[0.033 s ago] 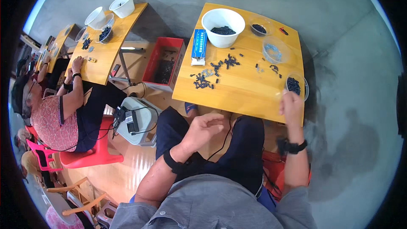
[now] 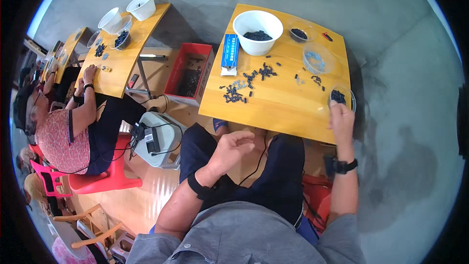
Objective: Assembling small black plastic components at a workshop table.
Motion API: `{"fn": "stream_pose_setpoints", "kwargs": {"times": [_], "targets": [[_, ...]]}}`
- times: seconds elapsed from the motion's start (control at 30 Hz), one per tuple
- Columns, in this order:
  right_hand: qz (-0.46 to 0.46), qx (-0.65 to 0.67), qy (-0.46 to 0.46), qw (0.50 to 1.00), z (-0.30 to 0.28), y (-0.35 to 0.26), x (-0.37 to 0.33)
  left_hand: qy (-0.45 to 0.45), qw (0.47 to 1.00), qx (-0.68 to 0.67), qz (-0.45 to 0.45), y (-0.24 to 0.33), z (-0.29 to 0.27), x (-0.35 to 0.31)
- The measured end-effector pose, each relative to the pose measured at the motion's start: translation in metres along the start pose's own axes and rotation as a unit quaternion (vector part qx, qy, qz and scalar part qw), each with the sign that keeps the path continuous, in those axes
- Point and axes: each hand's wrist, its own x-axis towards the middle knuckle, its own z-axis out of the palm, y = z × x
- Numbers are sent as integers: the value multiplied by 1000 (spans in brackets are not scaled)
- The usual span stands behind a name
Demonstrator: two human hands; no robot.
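My right hand (image 2: 343, 121) is at the table's right edge, its fingertips at the near rim of a clear round tub (image 2: 338, 97) of small black plastic parts. The fingers are bent together; whatever they pinch, if anything, is hidden. Over my lap, short of the table edge, my left hand (image 2: 233, 148) is half curled with its fingers pressed together, and I cannot make out anything in it. On the table ahead lie loose black parts (image 2: 235, 97) in a scattered heap, mixed with small clear pieces (image 2: 239, 84).
A white bucket (image 2: 244, 25) with black pieces stands at the back, beside a blue and white box (image 2: 229, 56). Clear tubs (image 2: 317, 57) are at the right. Left of the table are a red crate (image 2: 178, 61), a grey stool (image 2: 163, 137) with cables, and a seated person (image 2: 63, 137).
My right hand has moved slightly right, and its fingertips have come to the near rim of the clear tub. My left hand has barely shifted.
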Motion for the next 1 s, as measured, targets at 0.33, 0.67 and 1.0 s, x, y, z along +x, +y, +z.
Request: {"fn": "stream_pose_setpoints", "kwargs": {"times": [0.33, 0.67, 1.0], "targets": [[-53, -356, 42, 932, -4, 27, 60, 97, 991, 78, -47, -22, -26, 15], [-209, -162, -86, 961, 128, 23, 73, 113, 988, 60, -82, -45, -53, 22], [-119, -157, -124, 972, 169, 8, 97, 128, 987, 19, -97, -63, -76, 15]]}}
